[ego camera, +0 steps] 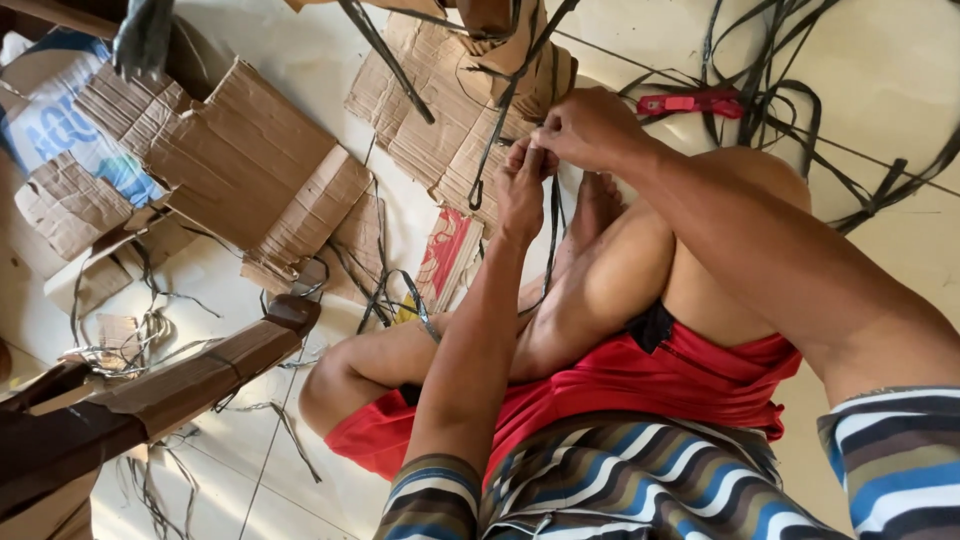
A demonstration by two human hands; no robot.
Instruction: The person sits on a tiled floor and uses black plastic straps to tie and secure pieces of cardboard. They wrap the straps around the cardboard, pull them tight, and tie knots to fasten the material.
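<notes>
Pinching the dark strap [553,215] in both grips, left hand [522,190] just below right hand [590,128], fingertips touching, strap's long axis trailing straight down from the grips past the bare foot [597,205].

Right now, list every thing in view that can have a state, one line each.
Left hand: pinching the dark strap.
Right hand: pinching the same strap, touching the left hand.
Dark strap: held, hanging down between the legs.
Cardboard boxes: torn open, flattened on the floor.
Red tool: lying on the floor, untouched.
Loose straps: tangled on the floor.
</notes>
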